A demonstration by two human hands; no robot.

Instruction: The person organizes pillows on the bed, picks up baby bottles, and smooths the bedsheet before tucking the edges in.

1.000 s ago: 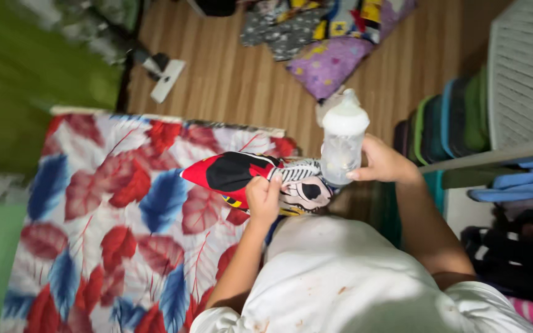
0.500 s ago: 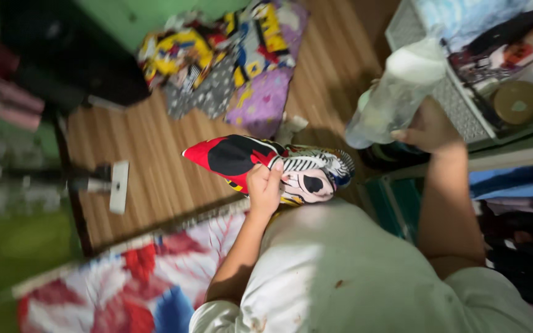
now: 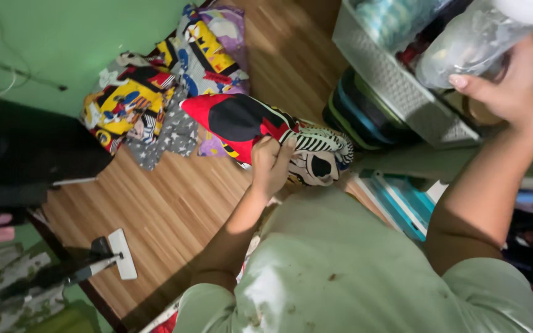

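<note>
My left hand (image 3: 271,165) grips a red, black and white sneaker (image 3: 249,126) by its side, holding it in front of my chest above the wooden floor. The shoe's toe points up-left and its striped opening faces me. My right hand (image 3: 516,83) is raised to the upper right and holds a clear plastic bottle (image 3: 464,43) with a white cap, up beside a grey mesh basket (image 3: 396,86) on a shelf.
A heap of patterned cloth (image 3: 155,92) lies on the wooden floor (image 3: 168,197) by the green wall (image 3: 63,43). A mop head (image 3: 121,253) rests at lower left. Stacked coloured containers (image 3: 356,114) sit under the shelf, and my light shirt (image 3: 353,271) fills the foreground.
My view swung away from the flowered bedspread toward the floor and shelf. My right hand lifted the bottle up and right to the basket. My left hand kept its grip on the sneaker.
</note>
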